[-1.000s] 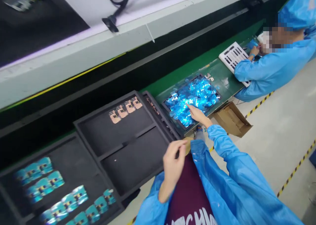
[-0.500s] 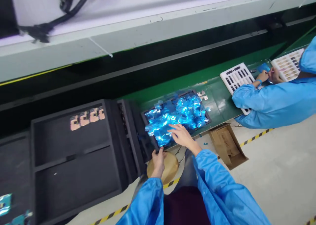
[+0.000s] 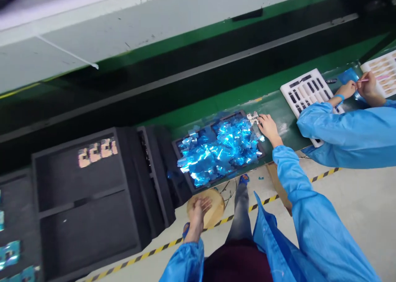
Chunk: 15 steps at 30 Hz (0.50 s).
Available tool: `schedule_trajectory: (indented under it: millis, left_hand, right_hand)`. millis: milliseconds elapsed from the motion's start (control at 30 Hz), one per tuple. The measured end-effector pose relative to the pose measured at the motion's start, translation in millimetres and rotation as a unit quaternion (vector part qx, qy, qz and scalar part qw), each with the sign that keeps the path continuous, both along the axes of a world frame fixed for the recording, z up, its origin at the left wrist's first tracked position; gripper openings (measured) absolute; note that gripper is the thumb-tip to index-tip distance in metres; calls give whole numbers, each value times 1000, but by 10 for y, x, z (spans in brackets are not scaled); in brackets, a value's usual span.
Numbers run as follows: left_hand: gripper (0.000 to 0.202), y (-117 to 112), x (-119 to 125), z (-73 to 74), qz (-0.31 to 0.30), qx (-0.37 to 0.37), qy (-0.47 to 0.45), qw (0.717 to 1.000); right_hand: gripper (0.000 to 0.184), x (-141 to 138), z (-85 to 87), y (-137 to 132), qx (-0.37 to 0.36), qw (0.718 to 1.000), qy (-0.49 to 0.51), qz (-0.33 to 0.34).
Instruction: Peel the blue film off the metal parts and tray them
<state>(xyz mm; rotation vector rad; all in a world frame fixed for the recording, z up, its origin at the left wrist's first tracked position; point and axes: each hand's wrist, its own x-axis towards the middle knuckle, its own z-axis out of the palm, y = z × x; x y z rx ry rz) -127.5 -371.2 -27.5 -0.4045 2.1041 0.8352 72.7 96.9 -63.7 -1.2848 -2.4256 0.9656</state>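
In the head view, the person's right hand (image 3: 269, 129) lies over the green tabletop (image 3: 286, 111), its fingers (image 3: 261, 121) loosely curved and ending just beside a small cluster of silver metal pieces (image 3: 253, 118) (whether they are gripping anything there, I cannot tell). The cluster sits at the corner of a dark tray (image 3: 213, 120) heaped with shiny blue foil scraps (image 3: 219, 152). The person's left hand (image 3: 198, 216) rests open, with its fingers spread, on a round wooden disc (image 3: 215, 205) at the edge of the tabletop.

To the left stands a black foam tray (image 3: 83, 187), with four copper-coloured pieces (image 3: 97, 152) in a row along its upper compartment. To the right, a co-worker's two hands (image 3: 355, 88) work near a pink-tipped tool (image 3: 361, 80), between two white sorting trays (image 3: 305, 92). Below, yellow-and-black tape (image 3: 210, 228) runs along the floor (image 3: 355, 207), and a flattened cardboard box (image 3: 278, 185) lies partly hidden behind the person's blue sleeve (image 3: 297, 179).
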Motion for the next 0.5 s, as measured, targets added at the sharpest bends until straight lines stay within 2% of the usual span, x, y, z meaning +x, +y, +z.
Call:
schedule_trajectory:
  millis: [100, 167, 367, 500]
  left_hand:
    - [29, -141, 149, 67, 39, -8, -25, 999]
    - [26, -207, 261, 92, 32, -16, -42, 998]
    - [31, -303, 597, 39, -21, -25, -94, 995]
    - [41, -203, 705, 39, -79, 10, -109, 991]
  right_hand:
    - [17, 61, -50, 52, -33, 999, 9, 4]
    - [16, 149, -76, -5, -44, 998, 17, -28]
    - [49, 318, -136, -257, -117, 976, 87, -162]
    - [63, 332, -25, -389, -159, 950, 161, -214]
